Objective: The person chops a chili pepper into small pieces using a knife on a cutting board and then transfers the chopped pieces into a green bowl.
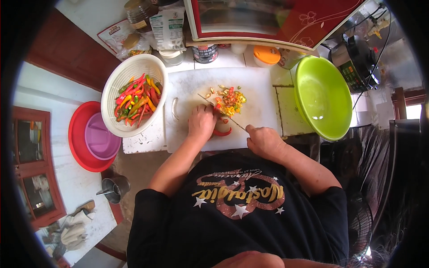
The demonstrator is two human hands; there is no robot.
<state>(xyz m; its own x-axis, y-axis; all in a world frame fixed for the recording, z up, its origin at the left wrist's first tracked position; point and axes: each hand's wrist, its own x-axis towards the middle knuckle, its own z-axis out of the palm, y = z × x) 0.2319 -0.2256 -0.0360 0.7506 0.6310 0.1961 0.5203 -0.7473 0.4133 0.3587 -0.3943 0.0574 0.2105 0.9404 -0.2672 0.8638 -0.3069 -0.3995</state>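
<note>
My right hand (265, 141) grips the handle of a kitchen knife (238, 124), whose thin blade edge runs up and left across a white plastic cutting board (187, 82). Against the blade's near side, my left hand (202, 122) presses on red chili pepper, largely covered by the fingers. A curved red chili piece (223, 132) lies on the board between the hands. Beyond the blade is a heap of chopped red, yellow and green chilies (233, 100). At the board's left, a white plastic colander (109, 82) holds whole chilies (137, 100) of mixed colours.
A green plastic basin (323, 97) stands right of the board. Behind it are a container with an orange lid (267, 55), a dark can (205, 53) and a red-framed cabinet (254, 37). At left are red (75, 134) and purple basins (102, 137). A rice cooker (353, 63) stands far right.
</note>
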